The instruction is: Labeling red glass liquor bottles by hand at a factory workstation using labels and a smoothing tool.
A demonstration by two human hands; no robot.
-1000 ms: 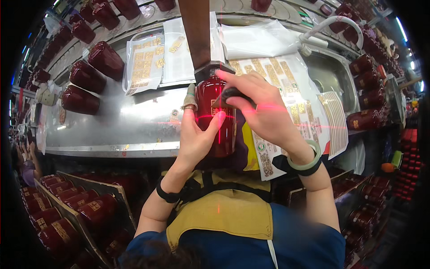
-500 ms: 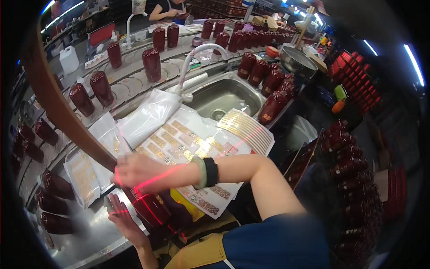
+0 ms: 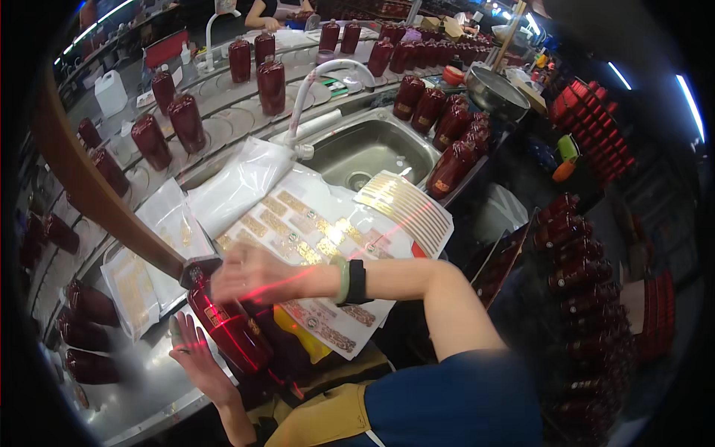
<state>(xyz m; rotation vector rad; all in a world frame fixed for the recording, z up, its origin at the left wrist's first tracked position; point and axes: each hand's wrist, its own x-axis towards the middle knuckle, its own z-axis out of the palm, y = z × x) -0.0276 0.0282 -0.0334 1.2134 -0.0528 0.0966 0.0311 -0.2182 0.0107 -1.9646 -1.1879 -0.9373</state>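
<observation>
A glossy dark red bottle (image 3: 229, 337) with a gold decal lies tilted in front of me, crossed by red light lines. Its upper end meets a dark block at the end of a curved brown bar (image 3: 112, 194). My right hand (image 3: 249, 276), a bracelet and black band at its wrist, hovers at the bottle's upper side; its fingers are curled but blurred. Alongside the bottle's left flank, my left hand (image 3: 197, 357) has its fingers stretched out. A sheet of gold decals (image 3: 294, 216) lies just beyond, with a sheet of gold strips (image 3: 410, 212) overlapping it.
Beyond the sheets is a steel sink (image 3: 365, 160) with a white curved tap (image 3: 299, 104). Red bottles ride a curved conveyor (image 3: 223, 123) behind. More bottles (image 3: 447, 127) stand right of the sink, and several (image 3: 89, 331) lie at left. Another person (image 3: 272, 11) works far back.
My right hand has shifted right from the bottle's top end, uncovering more of the bottle and its decal. The left hand stays beside it, fingers stretched. Bottles on the conveyor have moved right.
</observation>
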